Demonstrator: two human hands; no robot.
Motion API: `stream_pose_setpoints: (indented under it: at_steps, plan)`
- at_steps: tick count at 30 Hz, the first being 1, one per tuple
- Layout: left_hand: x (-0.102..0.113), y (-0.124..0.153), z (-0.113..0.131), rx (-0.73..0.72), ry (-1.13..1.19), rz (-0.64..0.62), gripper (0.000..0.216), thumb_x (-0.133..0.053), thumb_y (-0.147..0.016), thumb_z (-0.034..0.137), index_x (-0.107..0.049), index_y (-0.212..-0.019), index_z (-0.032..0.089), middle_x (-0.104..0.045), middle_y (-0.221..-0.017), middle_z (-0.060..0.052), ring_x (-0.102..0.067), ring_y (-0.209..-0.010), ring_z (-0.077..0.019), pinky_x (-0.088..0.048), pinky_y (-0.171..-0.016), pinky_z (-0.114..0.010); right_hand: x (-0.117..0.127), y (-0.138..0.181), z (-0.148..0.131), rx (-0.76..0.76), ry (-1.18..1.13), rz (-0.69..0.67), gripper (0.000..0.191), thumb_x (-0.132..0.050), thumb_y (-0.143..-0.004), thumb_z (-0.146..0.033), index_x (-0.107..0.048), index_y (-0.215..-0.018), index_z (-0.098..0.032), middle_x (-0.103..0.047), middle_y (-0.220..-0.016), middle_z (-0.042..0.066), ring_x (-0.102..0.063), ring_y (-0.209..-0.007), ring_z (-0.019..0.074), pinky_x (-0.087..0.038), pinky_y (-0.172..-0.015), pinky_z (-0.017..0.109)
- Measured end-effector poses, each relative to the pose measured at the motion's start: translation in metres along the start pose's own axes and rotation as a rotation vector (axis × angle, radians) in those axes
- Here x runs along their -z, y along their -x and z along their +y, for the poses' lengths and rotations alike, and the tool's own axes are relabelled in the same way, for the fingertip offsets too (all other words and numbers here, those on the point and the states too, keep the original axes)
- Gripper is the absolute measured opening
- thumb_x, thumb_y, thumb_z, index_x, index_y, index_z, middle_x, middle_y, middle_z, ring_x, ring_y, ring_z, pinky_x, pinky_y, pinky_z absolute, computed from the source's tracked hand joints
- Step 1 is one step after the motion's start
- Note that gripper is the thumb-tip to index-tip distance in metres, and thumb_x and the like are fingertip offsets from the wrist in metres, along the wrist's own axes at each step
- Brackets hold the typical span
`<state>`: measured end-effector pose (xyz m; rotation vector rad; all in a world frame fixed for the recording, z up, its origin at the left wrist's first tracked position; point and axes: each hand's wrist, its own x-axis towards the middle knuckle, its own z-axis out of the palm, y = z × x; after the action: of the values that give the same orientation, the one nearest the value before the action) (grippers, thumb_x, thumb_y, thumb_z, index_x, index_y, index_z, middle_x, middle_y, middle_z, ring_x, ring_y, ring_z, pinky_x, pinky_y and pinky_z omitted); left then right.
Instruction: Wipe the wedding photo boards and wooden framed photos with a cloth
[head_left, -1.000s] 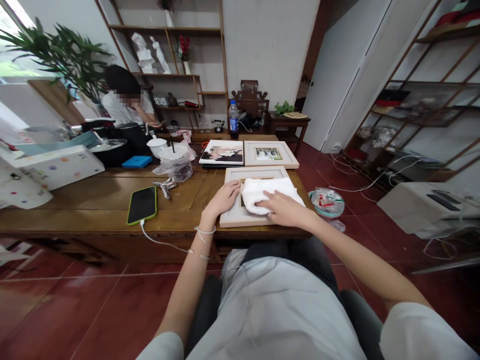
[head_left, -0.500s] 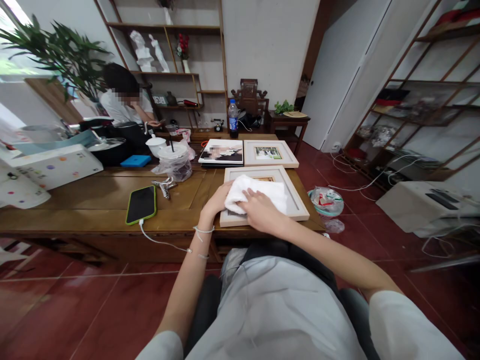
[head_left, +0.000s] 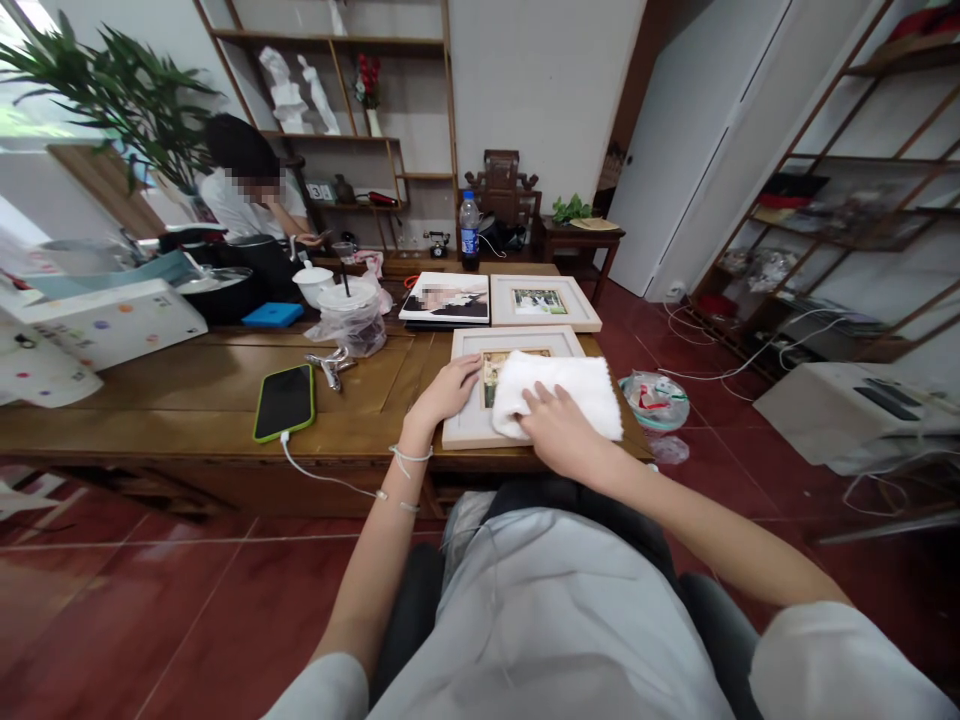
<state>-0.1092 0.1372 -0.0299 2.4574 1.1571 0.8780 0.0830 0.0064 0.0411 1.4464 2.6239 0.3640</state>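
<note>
A pale wooden picture frame [head_left: 466, 432] lies flat on the near edge of the desk, a small photo showing in its middle. My left hand [head_left: 448, 388] rests on the frame's left side, fingers stretched out flat. On its right half, a folded white towel [head_left: 585, 385] covers part of the photo and the right border. My right hand [head_left: 559, 425] holds this towel from above, pressing it against the frame, with the fingers partly sunk in the pile. Behind lie a second framed photo [head_left: 581, 310] and a stack topped by a photo print [head_left: 446, 300].
Left on the desk [head_left: 367, 410] are a charging phone [head_left: 285, 403], a metal clamp-like piece [head_left: 331, 368], a bagged cup [head_left: 354, 310] and a blue box [head_left: 272, 315]. A bottle [head_left: 469, 232] stands at the back. Another person [head_left: 251, 190] sits far left. A bin [head_left: 656, 400] stands right.
My right hand and the towel have slid right across the frame, uncovering part of the photo. My left hand, earlier against the towel's left edge, now lies on the frame apart from it.
</note>
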Motion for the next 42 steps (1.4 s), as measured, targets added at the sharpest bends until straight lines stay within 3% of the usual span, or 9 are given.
stream_pose_setpoints:
  at_steps: [9,13,17,19,22,24,26,31,42]
  plan:
    - [-0.002,0.000,-0.004,-0.002,-0.036,-0.018,0.041,-0.041,-0.093,0.024,-0.062,-0.125,0.010,-0.055,-0.139,-0.013,-0.047,-0.132,-0.0233,-0.033,-0.115,-0.041,-0.017,0.042,0.077,-0.141,-0.180,0.059,0.053,-0.045,-0.070,-0.001,-0.071,-0.112,-0.020,-0.052,-0.142,0.011,-0.050,-0.129,0.0252,-0.034,-0.111,0.042]
    - [-0.003,0.000,-0.006,-0.002,-0.033,-0.031,0.042,-0.040,-0.093,0.024,-0.061,-0.126,0.010,-0.054,-0.139,-0.013,-0.047,-0.132,-0.0235,-0.033,-0.115,-0.042,-0.032,0.021,0.094,-0.169,-0.223,0.130,0.055,-0.047,-0.072,-0.003,-0.065,-0.122,-0.017,-0.055,-0.138,0.013,-0.053,-0.123,0.0283,-0.041,-0.104,0.042]
    - [-0.003,0.000,-0.007,0.010,-0.021,-0.021,0.040,-0.042,-0.092,0.022,-0.062,-0.125,0.012,-0.055,-0.138,-0.013,-0.048,-0.132,-0.0231,-0.033,-0.115,-0.042,-0.036,-0.011,0.124,-0.363,-0.241,0.265,0.053,-0.046,-0.079,-0.006,-0.056,-0.131,-0.012,-0.064,-0.121,0.018,-0.060,-0.112,0.0316,-0.047,-0.092,0.040]
    - [-0.003,0.000,-0.007,0.013,-0.003,-0.019,0.039,-0.043,-0.092,0.023,-0.062,-0.125,0.012,-0.055,-0.138,-0.013,-0.048,-0.131,-0.0238,-0.033,-0.115,-0.043,-0.035,-0.026,0.140,-0.418,-0.189,0.376,0.052,-0.043,-0.081,-0.003,-0.054,-0.132,-0.008,-0.058,-0.130,0.022,-0.054,-0.120,0.0335,-0.043,-0.097,0.043]
    - [-0.002,0.001,-0.005,0.010,0.017,-0.018,0.041,-0.049,-0.091,0.030,-0.061,-0.125,0.012,-0.054,-0.139,-0.014,-0.047,-0.132,-0.0250,-0.032,-0.115,-0.044,-0.036,-0.046,0.153,-0.305,-0.089,0.441,0.057,-0.039,-0.078,0.004,-0.056,-0.130,-0.009,-0.037,-0.151,0.018,-0.032,-0.139,0.0327,-0.031,-0.109,0.048]
    - [-0.001,0.002,-0.004,0.017,0.014,-0.013,0.044,-0.053,-0.089,0.035,-0.061,-0.125,0.010,-0.053,-0.139,-0.015,-0.048,-0.132,-0.0257,-0.032,-0.115,-0.042,-0.040,-0.057,0.153,-0.193,-0.062,0.360,0.058,-0.038,-0.076,0.007,-0.059,-0.128,-0.011,-0.036,-0.152,0.017,-0.031,-0.140,0.0314,-0.028,-0.109,0.048]
    - [-0.001,0.002,-0.001,0.040,0.012,-0.004,0.044,-0.053,-0.089,0.038,-0.063,-0.123,0.010,-0.055,-0.138,-0.015,-0.049,-0.131,-0.0260,-0.033,-0.115,-0.041,-0.045,-0.063,0.149,-0.136,-0.071,0.251,0.056,-0.040,-0.077,0.006,-0.061,-0.126,-0.011,-0.047,-0.143,0.019,-0.044,-0.131,0.0307,-0.032,-0.105,0.044]
    - [0.000,0.001,0.005,0.087,0.034,0.011,0.040,-0.045,-0.094,0.037,-0.069,-0.114,0.013,-0.061,-0.132,-0.012,-0.053,-0.127,-0.0254,-0.036,-0.113,-0.040,-0.045,-0.059,0.142,-0.126,-0.121,0.123,0.053,-0.044,-0.077,-0.001,-0.063,-0.124,-0.014,-0.068,-0.115,0.015,-0.060,-0.104,0.0281,-0.039,-0.087,0.035]
    - [-0.003,0.002,0.004,0.091,0.052,0.049,0.034,-0.049,-0.091,0.031,-0.070,-0.115,0.017,-0.061,-0.132,-0.008,-0.053,-0.127,-0.0242,-0.034,-0.114,-0.039,0.022,0.028,0.069,0.065,-0.203,-0.089,0.054,-0.046,-0.071,-0.004,-0.066,-0.118,-0.023,-0.073,-0.095,0.008,-0.064,-0.084,0.0245,-0.035,-0.071,0.030]
